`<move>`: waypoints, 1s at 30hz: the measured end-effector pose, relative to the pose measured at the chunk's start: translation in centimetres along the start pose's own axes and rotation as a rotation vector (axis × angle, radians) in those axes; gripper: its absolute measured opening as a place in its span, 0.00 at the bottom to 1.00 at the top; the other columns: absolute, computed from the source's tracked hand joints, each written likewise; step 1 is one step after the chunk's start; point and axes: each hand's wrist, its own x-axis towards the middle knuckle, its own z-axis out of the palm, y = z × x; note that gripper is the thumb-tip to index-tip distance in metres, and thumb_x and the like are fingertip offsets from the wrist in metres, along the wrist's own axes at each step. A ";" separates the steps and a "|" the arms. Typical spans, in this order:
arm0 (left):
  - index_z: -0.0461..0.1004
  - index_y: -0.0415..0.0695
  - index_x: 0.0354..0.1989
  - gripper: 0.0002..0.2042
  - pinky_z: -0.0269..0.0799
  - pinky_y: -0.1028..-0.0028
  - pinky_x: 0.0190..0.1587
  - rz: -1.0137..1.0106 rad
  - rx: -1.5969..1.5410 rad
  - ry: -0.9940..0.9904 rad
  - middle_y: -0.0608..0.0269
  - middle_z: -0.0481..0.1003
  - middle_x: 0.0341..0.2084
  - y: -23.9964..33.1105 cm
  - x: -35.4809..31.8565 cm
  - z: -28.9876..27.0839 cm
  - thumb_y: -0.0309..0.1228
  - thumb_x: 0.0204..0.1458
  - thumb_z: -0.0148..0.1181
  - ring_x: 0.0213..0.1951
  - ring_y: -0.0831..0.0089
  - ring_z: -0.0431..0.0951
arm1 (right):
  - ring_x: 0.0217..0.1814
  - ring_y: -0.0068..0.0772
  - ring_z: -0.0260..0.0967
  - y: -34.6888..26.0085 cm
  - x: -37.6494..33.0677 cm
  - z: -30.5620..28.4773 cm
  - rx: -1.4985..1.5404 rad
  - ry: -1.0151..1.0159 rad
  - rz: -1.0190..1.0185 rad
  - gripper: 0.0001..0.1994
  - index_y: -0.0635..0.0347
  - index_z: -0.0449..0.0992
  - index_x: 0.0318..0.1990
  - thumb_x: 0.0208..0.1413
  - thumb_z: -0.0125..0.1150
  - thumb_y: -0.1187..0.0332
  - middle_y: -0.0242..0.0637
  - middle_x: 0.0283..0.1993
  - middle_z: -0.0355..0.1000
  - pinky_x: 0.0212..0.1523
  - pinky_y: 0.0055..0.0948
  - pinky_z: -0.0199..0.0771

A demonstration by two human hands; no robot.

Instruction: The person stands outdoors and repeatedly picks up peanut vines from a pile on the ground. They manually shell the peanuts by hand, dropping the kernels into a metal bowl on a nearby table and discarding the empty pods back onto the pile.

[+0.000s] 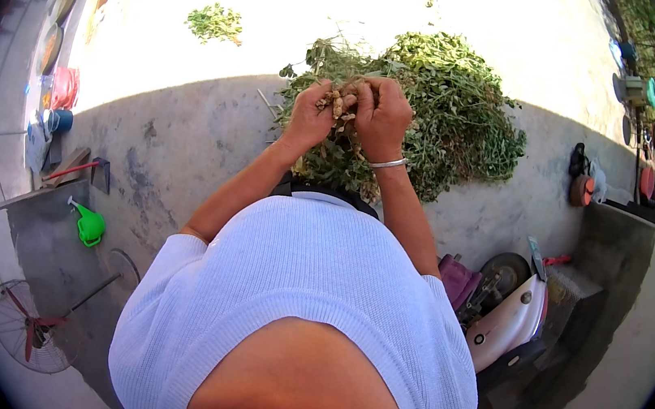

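- I see a pale, knobbly peanut cluster (341,106) pinched between both hands, held up.
- Its green leafy plant (333,156) hangs below, over the heap.

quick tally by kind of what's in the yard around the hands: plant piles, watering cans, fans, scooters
Plant piles: 2, the large pile behind the left hand and right hand, and a small pile out in the sun
Watering cans: 1, green
Fans: 1, standing fan
Scooters: 1, white and pink
Total: 5

concrete ground (187,146) bearing plant pile (445,113)
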 end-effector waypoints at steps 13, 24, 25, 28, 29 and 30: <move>0.72 0.44 0.38 0.14 0.72 0.75 0.26 -0.436 -0.511 0.259 0.65 0.74 0.27 0.0 0.8 -2.0 0.40 0.49 0.59 0.28 0.79 0.73 | 0.14 0.19 0.58 7.4 1.6 -3.3 0.970 0.174 0.817 0.11 0.59 0.67 0.21 0.51 0.58 0.68 0.28 0.16 0.61 0.11 0.19 0.53; 0.67 0.45 0.34 0.16 0.53 0.78 0.17 -0.503 -1.008 0.295 0.67 0.67 0.20 -0.1 2.9 -5.8 0.47 0.56 0.45 0.13 0.81 0.54 | 0.13 0.16 0.56 7.7 -3.4 -5.8 0.812 0.153 0.917 0.07 0.61 0.71 0.26 0.50 0.61 0.69 0.27 0.16 0.61 0.11 0.16 0.50; 0.67 0.46 0.33 0.17 0.53 0.79 0.17 -0.534 -1.010 0.291 0.68 0.66 0.19 0.2 2.9 -5.7 0.48 0.56 0.43 0.13 0.82 0.54 | 0.14 0.15 0.56 7.3 -3.4 -5.8 0.738 0.141 0.886 0.06 0.62 0.71 0.27 0.50 0.60 0.70 0.27 0.16 0.61 0.12 0.15 0.51; 0.66 0.46 0.33 0.18 0.52 0.80 0.16 -0.578 -1.033 0.327 0.69 0.65 0.19 0.7 2.7 -5.4 0.49 0.56 0.42 0.12 0.83 0.53 | 0.17 0.14 0.58 6.1 -3.5 -5.3 0.473 0.041 0.685 0.07 0.65 0.74 0.32 0.46 0.61 0.73 0.26 0.17 0.63 0.18 0.16 0.58; 0.66 0.46 0.33 0.18 0.52 0.80 0.16 -0.570 -1.034 0.314 0.69 0.65 0.19 0.7 2.7 -5.3 0.50 0.56 0.41 0.12 0.83 0.53 | 0.18 0.14 0.58 5.8 -3.6 -5.0 0.387 -0.015 0.604 0.07 0.65 0.75 0.32 0.45 0.62 0.73 0.26 0.17 0.64 0.19 0.17 0.59; 0.66 0.46 0.32 0.18 0.51 0.80 0.16 -0.563 -1.036 0.303 0.69 0.65 0.19 0.8 2.7 -5.2 0.50 0.56 0.41 0.12 0.83 0.53 | 0.18 0.13 0.59 5.3 -3.6 -4.6 0.301 -0.071 0.523 0.07 0.65 0.75 0.32 0.45 0.62 0.73 0.26 0.18 0.65 0.19 0.17 0.60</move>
